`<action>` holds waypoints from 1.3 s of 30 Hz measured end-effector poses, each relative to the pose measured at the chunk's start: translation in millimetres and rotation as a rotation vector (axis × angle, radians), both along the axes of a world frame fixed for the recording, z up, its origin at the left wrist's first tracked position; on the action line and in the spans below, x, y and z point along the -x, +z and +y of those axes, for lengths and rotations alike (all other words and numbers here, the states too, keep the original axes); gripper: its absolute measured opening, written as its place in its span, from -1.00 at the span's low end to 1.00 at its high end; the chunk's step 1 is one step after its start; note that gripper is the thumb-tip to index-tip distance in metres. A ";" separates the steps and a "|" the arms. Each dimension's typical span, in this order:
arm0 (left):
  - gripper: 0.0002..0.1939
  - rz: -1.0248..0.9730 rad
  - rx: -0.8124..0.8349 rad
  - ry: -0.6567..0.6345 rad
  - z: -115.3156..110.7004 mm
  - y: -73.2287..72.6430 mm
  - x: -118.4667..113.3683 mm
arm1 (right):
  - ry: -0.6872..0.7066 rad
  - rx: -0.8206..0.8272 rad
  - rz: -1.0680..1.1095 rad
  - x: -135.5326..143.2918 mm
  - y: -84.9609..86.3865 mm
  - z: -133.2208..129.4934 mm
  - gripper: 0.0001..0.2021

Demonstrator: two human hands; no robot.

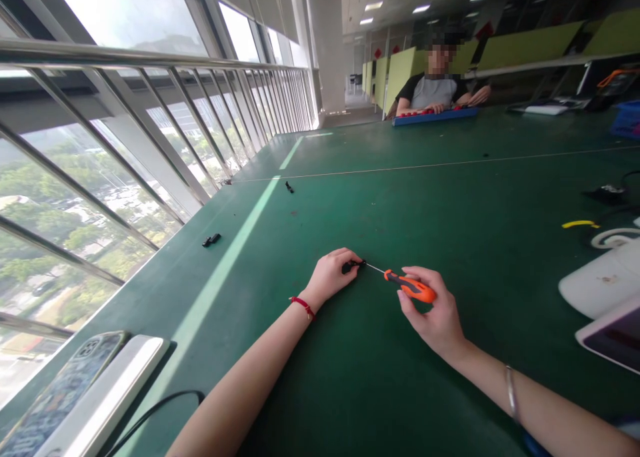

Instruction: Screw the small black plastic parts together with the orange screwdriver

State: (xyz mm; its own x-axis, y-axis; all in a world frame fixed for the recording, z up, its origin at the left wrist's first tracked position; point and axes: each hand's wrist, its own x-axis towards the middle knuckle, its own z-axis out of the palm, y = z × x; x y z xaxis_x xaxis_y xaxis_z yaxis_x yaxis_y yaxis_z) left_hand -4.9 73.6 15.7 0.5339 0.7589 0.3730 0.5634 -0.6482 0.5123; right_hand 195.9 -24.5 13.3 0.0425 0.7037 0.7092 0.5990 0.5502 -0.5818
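Observation:
My left hand [334, 271] rests low over the green table [320, 390], its fingers closed on a small black part [353, 266] whose exact kind I cannot make out. From the right, my right hand [436, 313] grips the orange and grey handle of a screwdriver [411, 287] between thumb and fingers. The thin metal shaft points left, and its tip meets the black part at my left fingertips. Whether a screw sits under the tip is too small to tell.
Small black pieces [211, 240] lie to the left, another [289, 187] farther off. A phone [70, 390] and white slab [107, 397] are at front left. A white container [603, 277] stands right. Across the table, a person [440, 87] works at a blue tray [435, 117]. Metal railing [150, 60] borders the left.

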 end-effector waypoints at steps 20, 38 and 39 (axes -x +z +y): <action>-0.84 0.015 -0.007 -0.006 0.0 -0.4 -0.3 | 0.040 0.089 -0.025 -0.6 -3.0 -1.1 -0.84; -0.83 0.012 -0.003 -0.028 0.5 2.0 -0.3 | 0.003 0.081 -0.032 -1.8 0.7 -0.8 -0.77; -0.83 0.014 -0.007 -0.026 0.4 1.6 -0.2 | 0.030 0.089 -0.053 -1.4 0.6 -1.0 -0.84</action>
State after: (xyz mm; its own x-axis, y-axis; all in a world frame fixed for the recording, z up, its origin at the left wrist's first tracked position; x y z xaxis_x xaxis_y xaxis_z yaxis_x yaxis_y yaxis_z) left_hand -4.7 74.0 17.2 0.5588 0.7417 0.3711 0.5530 -0.6667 0.4998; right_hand 197.3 -25.5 13.9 -0.0156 0.7646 0.6443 0.6145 0.5157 -0.5971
